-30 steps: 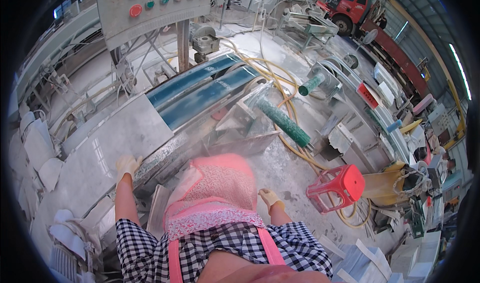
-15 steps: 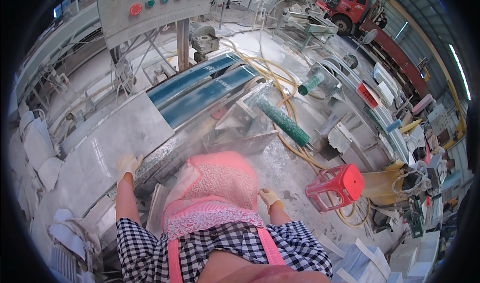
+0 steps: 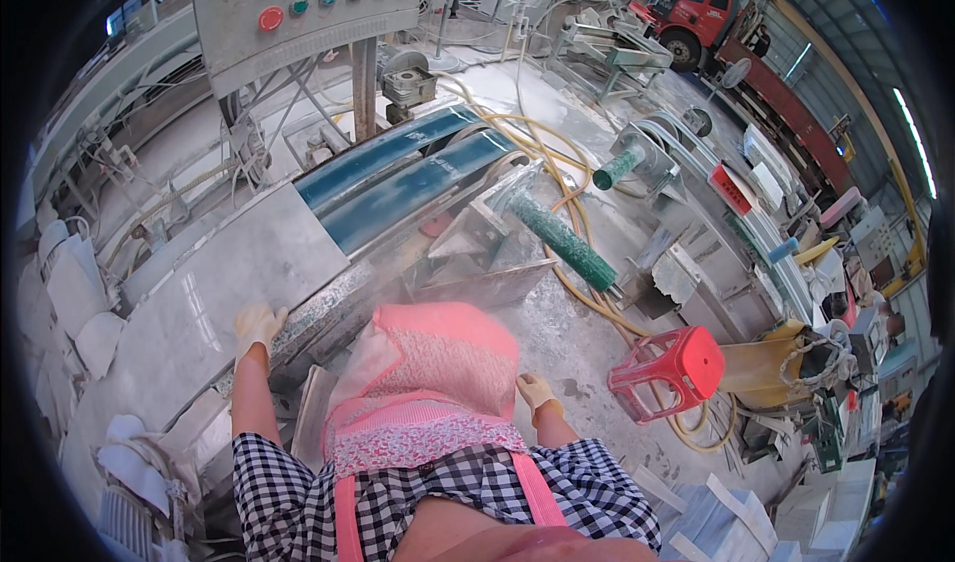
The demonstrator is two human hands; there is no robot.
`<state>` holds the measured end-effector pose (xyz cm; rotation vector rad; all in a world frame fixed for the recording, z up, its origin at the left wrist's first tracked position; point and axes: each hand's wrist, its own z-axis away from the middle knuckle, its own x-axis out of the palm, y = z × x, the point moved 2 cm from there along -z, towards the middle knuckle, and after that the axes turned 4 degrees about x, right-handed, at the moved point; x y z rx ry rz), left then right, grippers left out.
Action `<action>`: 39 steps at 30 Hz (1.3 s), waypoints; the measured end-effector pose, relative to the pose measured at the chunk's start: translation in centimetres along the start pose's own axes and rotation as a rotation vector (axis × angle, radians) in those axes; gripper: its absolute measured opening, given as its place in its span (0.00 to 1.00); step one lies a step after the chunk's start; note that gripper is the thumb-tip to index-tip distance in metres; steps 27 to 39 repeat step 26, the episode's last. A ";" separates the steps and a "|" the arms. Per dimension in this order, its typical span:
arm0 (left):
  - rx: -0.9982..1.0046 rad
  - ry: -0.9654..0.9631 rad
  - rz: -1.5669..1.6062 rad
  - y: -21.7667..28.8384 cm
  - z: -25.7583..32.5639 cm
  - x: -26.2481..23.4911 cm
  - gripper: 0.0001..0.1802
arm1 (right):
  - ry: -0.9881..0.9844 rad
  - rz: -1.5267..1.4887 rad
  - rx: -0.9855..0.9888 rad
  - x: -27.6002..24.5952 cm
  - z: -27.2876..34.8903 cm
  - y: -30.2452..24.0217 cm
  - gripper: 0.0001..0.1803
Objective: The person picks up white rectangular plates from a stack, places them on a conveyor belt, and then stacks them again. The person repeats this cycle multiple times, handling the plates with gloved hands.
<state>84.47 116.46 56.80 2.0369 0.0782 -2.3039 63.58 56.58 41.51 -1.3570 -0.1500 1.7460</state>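
1. Large flat grey polished stone slab (image 3: 189, 303), lying on the machine bed at our left.
2. Our gloved left hand (image 3: 257, 325), fingers spread, pressing the slab's near edge.
3. Our gloved right hand (image 3: 534, 391), hanging loosely curled, holding nothing.
4. Red plastic stool (image 3: 668, 370), tipped over on the floor, right.

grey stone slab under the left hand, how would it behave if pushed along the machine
The grey stone slab looks stiff and probably heavy: broad, flat, unbending. Its glossy top may be slippery under the gloved left hand resting at its edge. It would likely slide, not roll or tip.
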 end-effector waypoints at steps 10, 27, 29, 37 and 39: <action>0.007 0.011 -0.007 0.2 0.0 0.0 0.31 | 0.035 0.022 -0.030 0.4 0.1 0.3 0.24; 0.060 0.062 0.036 0.4 -0.2 0.1 0.34 | -0.073 0.042 0.074 0.4 -0.4 0.7 0.28; 0.060 0.062 0.036 0.4 -0.2 0.1 0.34 | -0.073 0.042 0.074 0.4 -0.4 0.7 0.28; 0.060 0.062 0.036 0.4 -0.2 0.1 0.34 | -0.073 0.042 0.074 0.4 -0.4 0.7 0.28; 0.060 0.062 0.036 0.4 -0.2 0.1 0.34 | -0.073 0.042 0.074 0.4 -0.4 0.7 0.28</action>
